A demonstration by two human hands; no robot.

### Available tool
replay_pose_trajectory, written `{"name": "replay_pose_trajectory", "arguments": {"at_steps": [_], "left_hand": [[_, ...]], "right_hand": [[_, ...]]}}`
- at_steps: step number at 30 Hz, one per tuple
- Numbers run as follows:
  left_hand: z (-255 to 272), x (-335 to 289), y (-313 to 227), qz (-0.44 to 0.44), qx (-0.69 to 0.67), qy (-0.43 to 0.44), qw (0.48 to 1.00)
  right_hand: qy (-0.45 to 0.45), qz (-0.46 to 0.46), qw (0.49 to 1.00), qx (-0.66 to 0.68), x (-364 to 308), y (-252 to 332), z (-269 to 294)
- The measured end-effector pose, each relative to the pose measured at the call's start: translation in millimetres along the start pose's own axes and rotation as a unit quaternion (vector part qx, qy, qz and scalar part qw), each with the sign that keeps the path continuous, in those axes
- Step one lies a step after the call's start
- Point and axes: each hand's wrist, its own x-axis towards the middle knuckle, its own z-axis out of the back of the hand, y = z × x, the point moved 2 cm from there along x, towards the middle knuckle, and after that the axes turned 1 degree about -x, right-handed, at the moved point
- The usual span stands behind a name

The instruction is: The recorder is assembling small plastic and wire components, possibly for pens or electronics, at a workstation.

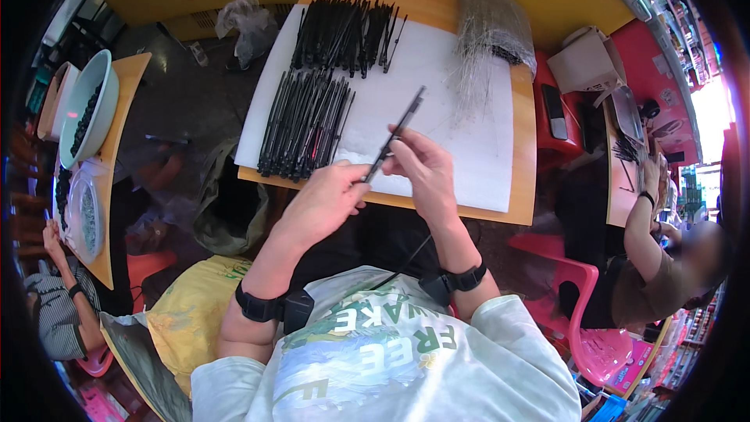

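Observation:
Both my hands are over the near edge of a white sheet (437,187), holding one slim black rod (408,111) whose kind I cannot make out. My left hand (326,197) is closed around its lower end. Higher up, the fingers of my right hand (426,172) pinch it, and its tip slants up to the right. Similar black rods lie on the sheet in two groups, a far bundle (344,35) and a nearer row (305,125). Thin, pale wire-like strands (473,70) spill from a clear plastic bag (496,19) at the far right.
The sheet lies on a wooden table (522,180). On the left table stands a pale green basin (108,94) with dark pieces. A person (66,305) sits left; another (641,266) works right, near a pink chair (574,305). An open bag (230,195) stands left of my table.

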Motion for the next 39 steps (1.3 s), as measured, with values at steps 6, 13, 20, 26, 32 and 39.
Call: {"name": "replay_pose_trajectory", "arguments": {"at_steps": [6,13,20,26,32,39], "left_hand": [[58.3,-9.7,5.1,0.067,0.051,-0.199,0.976],[87.2,-8.5,28.5,0.036,0.225,-0.322,0.919],[85.9,0.0,46.2,0.020,0.250,-0.329,0.911],[82.3,1.4,43.6,-0.009,0.242,-0.340,0.909],[78.5,0.1,30.7,-0.032,0.200,-0.354,0.913],[39.1,20.3,12.0,-0.030,0.006,-0.209,0.977]], "right_hand": [[0.079,0.075,0.976,-0.189,55.3,-5.1,-20.5],[-0.055,0.155,0.911,-0.379,130.4,-1.3,12.7],[-0.062,0.079,0.884,-0.457,165.7,7.1,8.8],[-0.053,0.138,0.825,-0.546,183.8,-3.9,7.3],[-0.069,0.048,0.815,-0.573,166.8,8.8,10.0],[0.035,-0.145,0.976,-0.159,94.7,-1.9,40.0]]}}
